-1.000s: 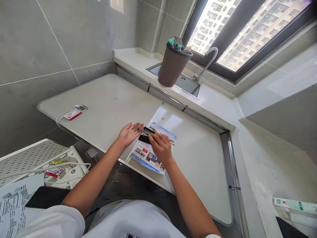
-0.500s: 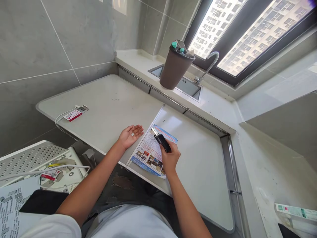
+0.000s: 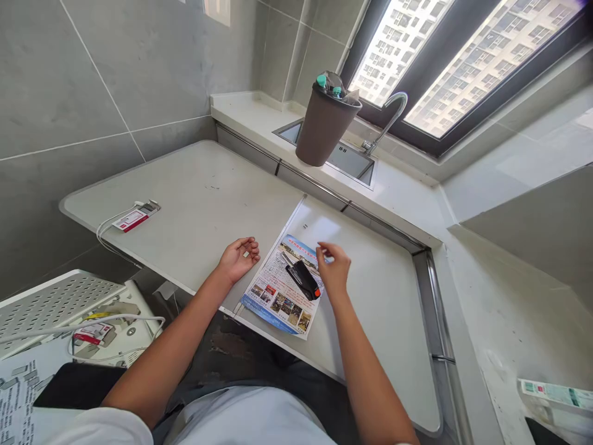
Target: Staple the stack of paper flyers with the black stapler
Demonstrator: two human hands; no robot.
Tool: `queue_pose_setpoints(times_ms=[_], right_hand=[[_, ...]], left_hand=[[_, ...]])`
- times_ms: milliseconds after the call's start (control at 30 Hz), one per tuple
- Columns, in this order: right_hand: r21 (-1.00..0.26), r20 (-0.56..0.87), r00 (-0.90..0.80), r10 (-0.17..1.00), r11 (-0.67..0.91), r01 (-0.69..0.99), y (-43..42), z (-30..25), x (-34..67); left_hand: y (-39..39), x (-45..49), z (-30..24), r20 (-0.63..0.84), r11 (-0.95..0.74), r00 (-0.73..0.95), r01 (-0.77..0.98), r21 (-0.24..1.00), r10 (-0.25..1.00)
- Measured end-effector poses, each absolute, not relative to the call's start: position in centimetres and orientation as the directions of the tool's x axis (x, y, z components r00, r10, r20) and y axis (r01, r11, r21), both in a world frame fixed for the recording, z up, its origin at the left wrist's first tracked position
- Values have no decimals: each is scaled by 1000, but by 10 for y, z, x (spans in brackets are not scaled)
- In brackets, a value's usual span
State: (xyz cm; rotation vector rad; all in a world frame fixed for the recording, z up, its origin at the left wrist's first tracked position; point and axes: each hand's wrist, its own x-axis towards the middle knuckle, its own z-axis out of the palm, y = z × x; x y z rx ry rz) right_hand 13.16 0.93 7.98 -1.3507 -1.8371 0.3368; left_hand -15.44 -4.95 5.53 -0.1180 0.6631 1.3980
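My left hand [image 3: 238,258] is palm up above the table, its fingers curled round a small grey staple strip [image 3: 246,253] resting in the palm. On a printed leaflet [image 3: 278,278] lies a black stapler [image 3: 303,279] with an orange-red spot at its rear and its metal rail pointing away to the left. Just right of the stapler hovers my right hand [image 3: 334,266], apart from it. Its fingers are bent with a gap between thumb and forefinger, and nothing shows in them. A tiny metallic piece [image 3: 304,226] lies beyond the leaflet.
The white folding table [image 3: 380,296] has a seam beside the leaflet. A red-and-white box with a cable [image 3: 132,219] lies at its left. Behind are a sink [image 3: 349,162], a faucet [image 3: 388,123] and a brown bin [image 3: 327,127]. A white perforated rack [image 3: 69,303] stands left.
My right hand has let go of the stapler, now lying on the leaflet, and moved slightly right and up. The fingers of my left hand have curled inward over the staple strip.
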Motion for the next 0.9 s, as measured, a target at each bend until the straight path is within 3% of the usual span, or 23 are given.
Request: queue_pose_setpoints(times_ms=[133, 300, 600, 667, 767, 900], right_hand=[[-462, 209, -245, 947, 316, 829, 94, 90, 100], [-435, 96, -299, 950, 310, 846, 140, 76, 75], [-492, 157, -258, 953, 302, 817, 116, 84, 86], [-540, 210, -286, 935, 355, 764, 93, 98, 76], [-634, 339, -517, 786, 597, 492, 49, 118, 46], [-417, 290, -723, 626, 763, 494, -3, 129, 5]], left_hand=[[-47, -155, 52, -481, 204, 28, -926, 319, 876], [-47, -155, 50, -481, 226, 47, -919, 322, 876], [-49, -155, 50, -461, 217, 43, -919, 331, 886], [-48, -155, 50, -453, 228, 59, -916, 329, 889], [-46, -154, 51, -463, 228, 42, -908, 353, 885], [-49, -150, 53, -490, 247, 33, -892, 379, 871]])
